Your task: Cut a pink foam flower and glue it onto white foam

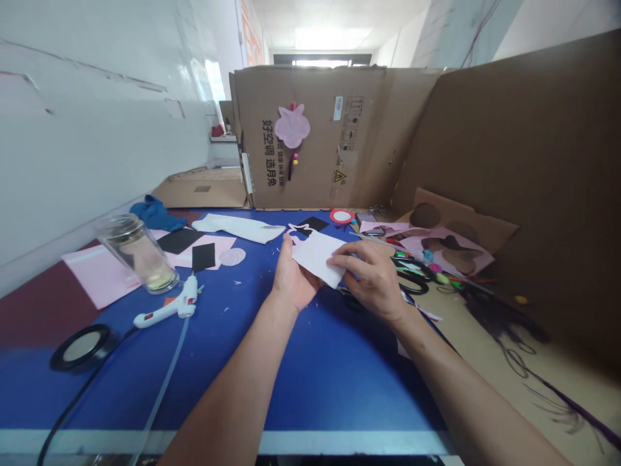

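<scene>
The near edge of the blue tabletop (310, 388) has a white strip along it, and the wide blue part just past it is bare, with room to move.

At 9 o'clock from the hands, near that edge, lies a roll of black tape (80, 347). A little farther sits a white glue gun (167, 309), with its cord running back over the near edge. Behind it stands a glass jar (138, 254).

In the middle, both hands hold a white sheet (320, 257) just above the tabletop. The left hand (294, 281) is under the sheet's 9 o'clock side, its fingers curled up around the edge. The right hand (371, 275) rests on the 3 o'clock side, its fingers pinching the near corner.

At 3 o'clock, close to the right hand, lie black scissors (412, 279) among small bright bits, where the blue ends and brown cardboard starts.

Farther off, at 11 o'clock, lie pink paper (99, 275), black squares (204, 256) and a blue cloth (155, 213).

Farthest away, a tall cardboard wall (369, 129) shuts the far edge, with a pink paper shape (292, 126) hanging on it.
</scene>
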A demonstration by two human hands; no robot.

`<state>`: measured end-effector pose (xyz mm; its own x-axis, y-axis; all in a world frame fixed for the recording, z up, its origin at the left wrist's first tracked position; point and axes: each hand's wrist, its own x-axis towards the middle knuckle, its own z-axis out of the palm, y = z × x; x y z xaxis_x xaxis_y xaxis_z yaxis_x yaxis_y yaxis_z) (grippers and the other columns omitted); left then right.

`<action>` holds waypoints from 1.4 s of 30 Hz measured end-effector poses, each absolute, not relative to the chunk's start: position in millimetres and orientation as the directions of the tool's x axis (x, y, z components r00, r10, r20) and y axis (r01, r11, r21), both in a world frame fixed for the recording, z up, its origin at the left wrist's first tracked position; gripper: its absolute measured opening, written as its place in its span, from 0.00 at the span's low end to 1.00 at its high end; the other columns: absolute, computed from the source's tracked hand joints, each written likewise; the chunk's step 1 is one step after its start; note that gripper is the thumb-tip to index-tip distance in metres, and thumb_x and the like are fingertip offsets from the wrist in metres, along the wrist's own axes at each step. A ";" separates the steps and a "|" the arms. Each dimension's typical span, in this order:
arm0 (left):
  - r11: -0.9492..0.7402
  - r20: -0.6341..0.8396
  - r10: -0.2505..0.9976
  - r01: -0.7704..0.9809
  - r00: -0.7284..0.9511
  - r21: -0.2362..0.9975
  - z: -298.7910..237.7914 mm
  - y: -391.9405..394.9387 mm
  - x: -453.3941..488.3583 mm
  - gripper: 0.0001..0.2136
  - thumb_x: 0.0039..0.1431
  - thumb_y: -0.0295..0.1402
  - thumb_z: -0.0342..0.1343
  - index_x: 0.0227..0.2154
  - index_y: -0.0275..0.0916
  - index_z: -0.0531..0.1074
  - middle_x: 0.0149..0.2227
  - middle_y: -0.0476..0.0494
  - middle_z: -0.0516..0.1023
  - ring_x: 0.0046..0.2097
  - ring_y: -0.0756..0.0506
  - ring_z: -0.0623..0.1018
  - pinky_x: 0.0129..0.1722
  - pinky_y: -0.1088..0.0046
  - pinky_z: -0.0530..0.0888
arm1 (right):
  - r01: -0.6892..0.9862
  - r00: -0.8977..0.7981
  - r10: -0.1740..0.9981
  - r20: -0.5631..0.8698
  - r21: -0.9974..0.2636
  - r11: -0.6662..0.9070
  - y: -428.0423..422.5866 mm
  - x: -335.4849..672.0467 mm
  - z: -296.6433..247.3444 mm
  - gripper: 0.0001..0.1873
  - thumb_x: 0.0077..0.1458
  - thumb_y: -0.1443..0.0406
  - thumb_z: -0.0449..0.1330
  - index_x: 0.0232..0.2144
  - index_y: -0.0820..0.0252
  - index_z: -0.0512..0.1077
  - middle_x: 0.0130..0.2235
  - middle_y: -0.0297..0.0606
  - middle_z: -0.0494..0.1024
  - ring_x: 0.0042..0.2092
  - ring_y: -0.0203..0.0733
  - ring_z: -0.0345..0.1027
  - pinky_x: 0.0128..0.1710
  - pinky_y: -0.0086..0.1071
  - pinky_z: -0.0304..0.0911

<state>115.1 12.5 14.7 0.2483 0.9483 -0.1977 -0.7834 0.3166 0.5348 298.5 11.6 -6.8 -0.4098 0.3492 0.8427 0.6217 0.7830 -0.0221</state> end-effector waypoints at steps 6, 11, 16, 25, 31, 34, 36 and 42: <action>0.259 -0.205 0.963 -0.804 0.173 0.536 12.7 14.0 118.7 0.14 0.72 0.36 0.55 0.51 0.33 0.80 0.48 0.35 0.87 0.48 0.39 0.86 0.49 0.64 0.80 | 0.625 -0.373 0.371 0.850 -0.065 0.778 12.8 298.3 -5.6 0.19 0.62 0.75 0.63 0.50 0.50 0.80 0.48 0.44 0.83 0.48 0.52 0.77 0.47 0.46 0.70; 0.267 -0.218 0.960 -0.797 0.174 0.542 14.5 14.0 120.0 0.16 0.72 0.35 0.55 0.53 0.31 0.79 0.52 0.32 0.86 0.52 0.37 0.85 0.54 0.61 0.80 | 0.619 -0.353 0.362 0.863 -0.075 0.782 14.8 298.2 -6.0 0.18 0.63 0.74 0.63 0.50 0.49 0.79 0.48 0.44 0.82 0.49 0.53 0.76 0.48 0.46 0.70; 0.252 -0.205 0.965 -0.781 0.161 0.572 13.8 14.9 120.1 0.15 0.72 0.35 0.55 0.53 0.32 0.79 0.52 0.32 0.86 0.52 0.37 0.85 0.54 0.61 0.80 | 0.624 -0.317 0.362 0.876 -0.094 0.776 16.2 298.2 -7.8 0.18 0.63 0.73 0.63 0.51 0.49 0.79 0.48 0.44 0.81 0.50 0.53 0.76 0.49 0.47 0.71; 0.205 -0.192 0.977 -0.610 0.087 0.765 8.1 15.9 114.4 0.24 0.70 0.55 0.55 0.39 0.36 0.81 0.42 0.35 0.86 0.38 0.42 0.84 0.37 0.67 0.77 | 0.478 -0.060 0.511 0.857 -0.425 0.769 10.0 293.9 1.6 0.08 0.62 0.70 0.63 0.38 0.52 0.82 0.43 0.40 0.82 0.46 0.49 0.77 0.50 0.45 0.70; -0.006 -0.037 0.996 -0.469 -0.082 0.883 -1.1 22.3 113.4 0.26 0.62 0.59 0.63 0.45 0.39 0.81 0.51 0.34 0.85 0.49 0.41 0.84 0.41 0.72 0.76 | -0.005 0.078 0.902 0.425 -0.904 0.427 15.7 299.3 3.5 0.11 0.55 0.55 0.73 0.33 0.53 0.80 0.34 0.34 0.81 0.36 0.45 0.71 0.37 0.37 0.66; 0.045 0.007 0.995 -0.522 0.096 0.852 -1.3 18.9 116.5 0.29 0.57 0.59 0.68 0.47 0.38 0.82 0.49 0.32 0.86 0.50 0.36 0.85 0.45 0.65 0.79 | -0.128 0.034 0.949 0.313 -0.940 0.315 22.6 300.3 -2.7 0.15 0.50 0.52 0.76 0.34 0.52 0.80 0.33 0.33 0.81 0.33 0.43 0.70 0.33 0.35 0.65; 0.062 0.016 0.991 -0.550 0.135 0.833 0.6 15.9 117.6 0.28 0.54 0.57 0.71 0.48 0.38 0.82 0.47 0.32 0.87 0.50 0.34 0.85 0.47 0.61 0.80 | -0.163 0.011 0.964 0.266 -0.951 0.264 25.0 299.5 -5.7 0.17 0.49 0.52 0.77 0.35 0.52 0.81 0.34 0.34 0.82 0.33 0.43 0.72 0.33 0.36 0.67; 0.079 -0.005 0.990 -0.515 0.144 0.853 3.6 13.3 116.3 0.21 0.50 0.42 0.76 0.44 0.36 0.83 0.41 0.34 0.88 0.42 0.37 0.87 0.43 0.60 0.83 | -0.258 -0.051 0.988 0.147 -0.958 0.129 23.7 295.9 -6.5 0.20 0.44 0.53 0.79 0.34 0.56 0.80 0.34 0.35 0.84 0.33 0.42 0.74 0.35 0.37 0.70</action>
